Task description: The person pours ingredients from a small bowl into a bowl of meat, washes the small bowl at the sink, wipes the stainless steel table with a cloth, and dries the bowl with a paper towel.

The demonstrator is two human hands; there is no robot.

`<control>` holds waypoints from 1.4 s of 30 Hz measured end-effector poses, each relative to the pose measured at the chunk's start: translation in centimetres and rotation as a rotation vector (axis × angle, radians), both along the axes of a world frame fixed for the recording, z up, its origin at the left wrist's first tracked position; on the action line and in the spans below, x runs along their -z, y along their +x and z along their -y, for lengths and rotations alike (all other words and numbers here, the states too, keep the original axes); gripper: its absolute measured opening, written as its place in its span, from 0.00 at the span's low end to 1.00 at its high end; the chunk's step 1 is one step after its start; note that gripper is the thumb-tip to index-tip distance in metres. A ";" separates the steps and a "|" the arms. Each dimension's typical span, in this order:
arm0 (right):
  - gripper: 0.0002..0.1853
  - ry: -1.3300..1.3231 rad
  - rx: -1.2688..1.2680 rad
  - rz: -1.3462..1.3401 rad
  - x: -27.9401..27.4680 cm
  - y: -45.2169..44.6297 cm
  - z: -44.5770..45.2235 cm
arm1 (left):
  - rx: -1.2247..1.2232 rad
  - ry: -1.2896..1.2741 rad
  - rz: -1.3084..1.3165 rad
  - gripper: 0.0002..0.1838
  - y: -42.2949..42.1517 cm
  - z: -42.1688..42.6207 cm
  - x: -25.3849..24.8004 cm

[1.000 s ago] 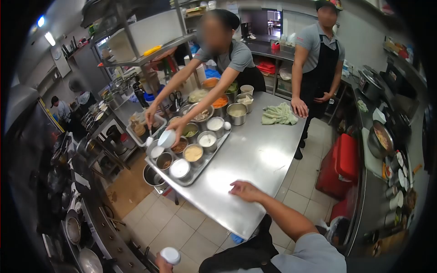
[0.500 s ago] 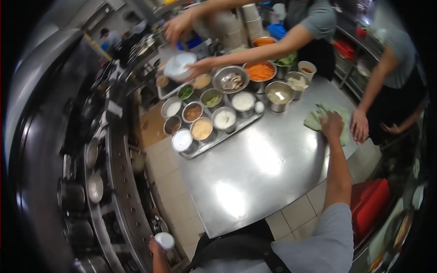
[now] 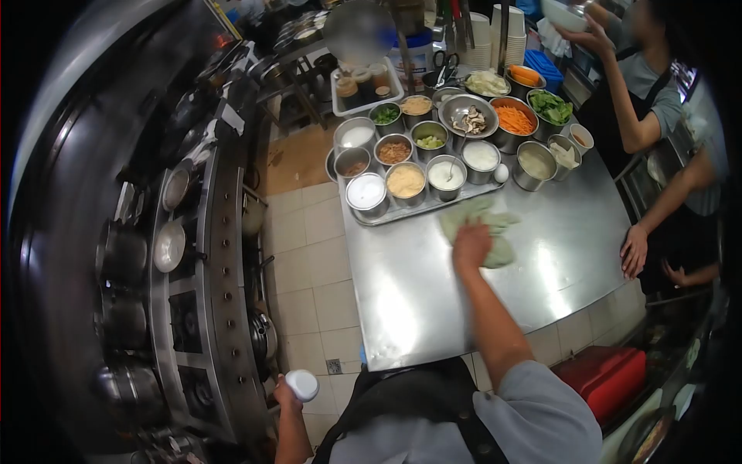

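Note:
My right hand (image 3: 472, 246) presses on a green cloth (image 3: 498, 249) on the steel table (image 3: 417, 309), just in front of the tray (image 3: 421, 207) of metal containers. Its fingers are partly blurred against the cloth. Down at the lower left, my left hand (image 3: 286, 393) holds a small white container (image 3: 302, 385) beside the table, over the floor. Nearest the cloth are a container of white cream (image 3: 446, 175) with a spoon in it and a white egg (image 3: 501, 173) at the tray's corner.
Grated carrot (image 3: 515, 120), leafy greens (image 3: 550, 107) and a metal pot (image 3: 535, 165) stand at the back. A co-worker at the upper right raises a bowl (image 3: 568, 14); another person's hand (image 3: 634, 251) rests on the right edge. A stove (image 3: 185, 321) stands left, a red bin (image 3: 603, 383) lower right.
My right hand reached the cloth at the table's right side, and both have moved left toward the tray. The co-worker has lifted the bowl away from the containers. My left hand still holds the white container.

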State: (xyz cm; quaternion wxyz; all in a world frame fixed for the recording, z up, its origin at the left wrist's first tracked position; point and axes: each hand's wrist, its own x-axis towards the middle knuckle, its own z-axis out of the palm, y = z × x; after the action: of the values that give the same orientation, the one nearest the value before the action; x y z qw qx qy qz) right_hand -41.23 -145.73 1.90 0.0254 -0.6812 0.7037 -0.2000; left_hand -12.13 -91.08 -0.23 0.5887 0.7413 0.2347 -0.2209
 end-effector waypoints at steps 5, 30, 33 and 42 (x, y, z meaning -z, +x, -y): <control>0.13 -0.071 -0.743 0.254 0.6 18.3 -12.4 | -0.088 0.006 -0.076 0.22 -0.7 -2.0 0.9; 0.29 0.168 -0.372 -0.163 -5.6 -13.2 -12.1 | 0.331 -0.437 0.076 0.20 7.0 5.6 -9.8; 0.35 0.197 0.053 -0.209 -5.0 -20.0 -9.6 | 0.325 -0.532 0.075 0.20 5.6 6.0 -11.3; 0.27 0.126 -0.800 -0.047 -4.7 -2.6 -20.6 | 0.295 -0.665 0.095 0.17 -4.9 19.6 -13.7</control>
State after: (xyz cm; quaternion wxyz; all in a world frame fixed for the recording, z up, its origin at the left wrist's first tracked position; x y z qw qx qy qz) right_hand -43.86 -125.12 6.59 0.1268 -0.9027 0.3946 -0.1155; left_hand -16.99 -110.65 13.49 0.7696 0.5448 0.0131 -0.3328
